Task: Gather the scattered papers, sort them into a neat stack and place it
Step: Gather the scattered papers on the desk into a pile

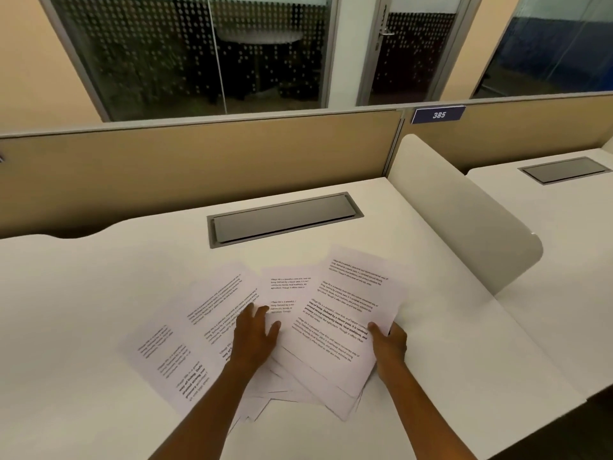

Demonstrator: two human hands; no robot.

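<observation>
In the head view, the papers (335,327) lie fanned across the white desk (99,277) in the lower middle of the frame, overlapping but pointing in several directions. A group of sheets slants toward the lower left, one sheet shows in the middle, and a thicker bunch lies tilted toward the upper right, with loose corners sticking out beneath it near the bottom of the spread.

The left hand (255,336) rests palm down on the middle of the spread, fingers slightly splayed and flat on the sheets, pressing rather than gripping. The right hand (389,340) is at the right edge of the tilted bunch, thumb on top of the sheet and fingers curled under the edge, so it appears clamped on that bunch.

Above the papers, a grey cable hatch (282,217) is set into the desk, and a white divider (464,220) stands at the right of the frame.

By my reading the task is at an early-to-middle point: the sheets are drawn close together and partly bunched on the right, but the left group is not yet pulled in, no edges are squared, and no neat stack has been set down.
</observation>
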